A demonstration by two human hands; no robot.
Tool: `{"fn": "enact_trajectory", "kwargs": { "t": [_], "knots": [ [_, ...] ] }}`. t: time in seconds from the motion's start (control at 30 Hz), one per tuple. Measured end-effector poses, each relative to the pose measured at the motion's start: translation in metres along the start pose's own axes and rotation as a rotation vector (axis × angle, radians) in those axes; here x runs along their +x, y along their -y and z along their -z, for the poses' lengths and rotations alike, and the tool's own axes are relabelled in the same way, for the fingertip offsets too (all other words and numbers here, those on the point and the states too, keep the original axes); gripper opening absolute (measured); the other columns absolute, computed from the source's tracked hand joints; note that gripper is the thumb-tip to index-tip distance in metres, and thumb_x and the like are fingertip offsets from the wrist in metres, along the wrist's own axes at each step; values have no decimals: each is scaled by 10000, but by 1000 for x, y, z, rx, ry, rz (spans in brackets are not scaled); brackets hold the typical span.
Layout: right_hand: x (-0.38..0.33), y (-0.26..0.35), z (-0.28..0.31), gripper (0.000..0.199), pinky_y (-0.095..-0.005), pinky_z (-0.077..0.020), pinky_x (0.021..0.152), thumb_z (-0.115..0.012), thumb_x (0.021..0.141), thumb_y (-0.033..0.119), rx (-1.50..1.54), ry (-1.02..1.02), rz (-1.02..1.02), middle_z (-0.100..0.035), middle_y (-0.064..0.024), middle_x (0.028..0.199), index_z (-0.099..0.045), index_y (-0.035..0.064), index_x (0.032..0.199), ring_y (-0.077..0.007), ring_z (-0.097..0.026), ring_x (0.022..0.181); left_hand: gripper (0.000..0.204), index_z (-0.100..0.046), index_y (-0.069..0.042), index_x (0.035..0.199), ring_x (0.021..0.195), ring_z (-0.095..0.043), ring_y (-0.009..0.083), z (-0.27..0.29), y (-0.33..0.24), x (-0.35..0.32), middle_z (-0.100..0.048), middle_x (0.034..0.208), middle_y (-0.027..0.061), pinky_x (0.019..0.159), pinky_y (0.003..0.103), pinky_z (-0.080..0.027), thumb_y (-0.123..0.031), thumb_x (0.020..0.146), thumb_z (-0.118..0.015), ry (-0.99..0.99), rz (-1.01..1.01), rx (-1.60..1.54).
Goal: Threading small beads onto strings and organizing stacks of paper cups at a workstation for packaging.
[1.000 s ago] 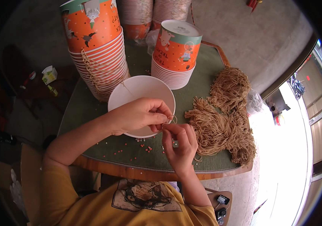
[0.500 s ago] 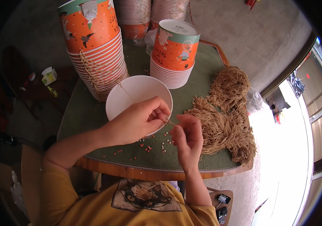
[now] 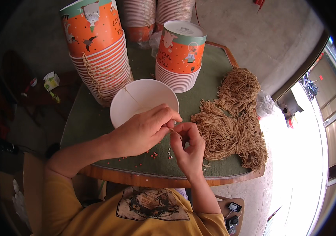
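A white paper bucket (image 3: 134, 112) stands mouth up in front of me, partly hidden behind my left hand. From a spot on its far rim, a thin tan cord (image 3: 133, 97) runs down across the inside toward my fingers. My left hand (image 3: 144, 129) reaches over the near rim with its thumb and fingers pinched on the cord. Right beside it, my right hand (image 3: 189, 147) is closed in a pinch on the same cord, the fingertips of both hands nearly touching. Only a short bit of cord shows between them, so its exact shape there is hidden.
Tall orange-and-white bucket stacks, one (image 3: 97, 35) with cord loops hanging down it and another (image 3: 181, 51), stand upside down behind. Bundles of tan cord (image 3: 225, 131) lie at right. Small orange and white discs (image 3: 154, 155) dot the green tabletop (image 3: 85, 129).
My right hand has moved left and slightly up to meet my left hand. The stretch of cord between them has shortened. My left hand has turned a little, its fingers reaching farther right.
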State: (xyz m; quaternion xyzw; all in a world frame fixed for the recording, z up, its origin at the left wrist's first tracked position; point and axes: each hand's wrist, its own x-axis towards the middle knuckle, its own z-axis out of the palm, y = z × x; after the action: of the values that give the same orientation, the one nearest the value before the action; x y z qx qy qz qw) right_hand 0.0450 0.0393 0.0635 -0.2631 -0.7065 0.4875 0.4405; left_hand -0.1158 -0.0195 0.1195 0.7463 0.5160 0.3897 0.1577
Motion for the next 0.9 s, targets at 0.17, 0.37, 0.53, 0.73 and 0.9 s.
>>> {"fn": "enact_trajectory", "kwargs": {
  "t": [0.17, 0.37, 0.53, 0.73, 0.9],
  "knots": [
    [1, 4, -2, 109, -187, -427, 540, -661, 874, 68, -59, -23, 8, -579, 14, 673, -575, 26, 927, -23, -481, 571, 307, -508, -38, 1117, 856, -621, 198, 0, 0, -1, -535, 949, 78, 754, 323, -521, 77, 844, -583, 8, 10, 4],
    [-1, -5, -1, 117, -193, -417, 527, -664, 876, 79, 17, 6, -34, -564, 18, 661, -561, 34, 902, -23, -463, 567, 231, -541, -40, 1058, 845, -606, 221, -2, 0, -3, -507, 980, 78, 737, 331, -518, 50, 850, -587, -10, -31, 150],
    [-3, -5, -5, 122, -200, -419, 528, -672, 869, 80, -33, -3, -12, -554, 17, 654, -558, 42, 892, -33, -461, 565, 174, -549, -40, 978, 849, -594, 241, -1, 0, -5, -493, 991, 75, 719, 347, -516, 41, 834, -602, 0, -33, 211],
    [-5, -4, -9, 117, -198, -413, 529, -672, 863, 59, -112, -31, 58, -540, 14, 657, -560, 35, 884, -38, -468, 579, 183, -528, -13, 923, 862, -587, 279, -6, 0, -8, -456, 969, 100, 694, 383, -511, 36, 778, -628, -35, -75, 303],
    [-5, -4, -13, 118, -193, -415, 527, -671, 851, 28, -202, -58, 180, -548, 3, 672, -556, 31, 875, -37, -475, 579, 170, -547, -37, 903, 838, -590, 279, -7, -4, -12, -527, 896, 93, 665, 380, -502, 39, 774, -626, -140, -24, 320]
  ]
}}
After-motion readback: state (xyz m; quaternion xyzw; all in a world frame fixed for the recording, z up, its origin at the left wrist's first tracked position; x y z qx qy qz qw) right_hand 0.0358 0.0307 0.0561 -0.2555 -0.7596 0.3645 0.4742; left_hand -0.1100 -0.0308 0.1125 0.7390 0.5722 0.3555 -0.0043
